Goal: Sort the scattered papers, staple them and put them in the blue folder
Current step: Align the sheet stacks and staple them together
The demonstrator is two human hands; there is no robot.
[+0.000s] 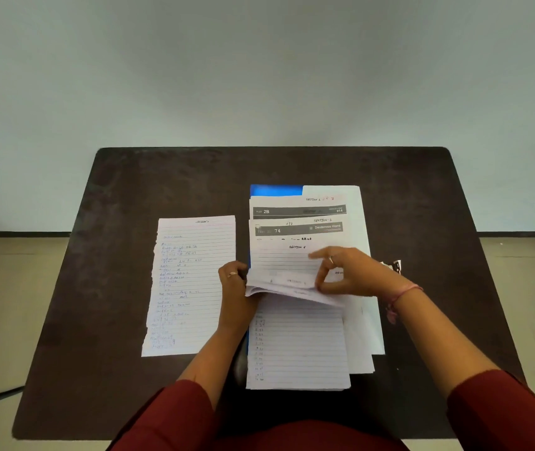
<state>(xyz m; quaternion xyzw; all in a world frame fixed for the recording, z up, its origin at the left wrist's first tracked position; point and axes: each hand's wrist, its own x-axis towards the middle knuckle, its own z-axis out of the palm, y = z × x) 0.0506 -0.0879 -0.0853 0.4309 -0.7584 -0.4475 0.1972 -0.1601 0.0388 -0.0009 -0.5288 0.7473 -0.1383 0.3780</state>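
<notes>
Head view. A dark table (pixel 123 196) is seen from above, set against a pale wall. A pile of papers (pixel 298 340) is stacked right of centre, on top of the blue folder (pixel 276 190), of which only a strip at the far left corner and a thin left edge are exposed. The sheets are fanned upward so that their headings can be read: "Section" labels are visible on several, which suggests sorting by section is under way.

The near half of the upper sheets (pixel 284 283) is lifted and folded back. The left hand (pixel 235 284) is curled round the left edge of that lifted bundle, probably to keep the place. The right hand (pixel 347 271) is pinched on the fold with thumb and fingers, index extended across the page, likely to peel one sheet free. Both hands are thus clamped on paper, a little apart.

One lined handwritten sheet (pixel 191 284) is laid by itself to the left, just beside the pile, apparently already set aside as a first sorted page.

A small dark-and-white object (pixel 395 265) is partly hidden behind the right wrist; whether it is the stapler cannot be told. A pink wristband (pixel 404 291) and red sleeves (pixel 181 415) are noted. The folder is judged blocked until the pile is lifted off.
</notes>
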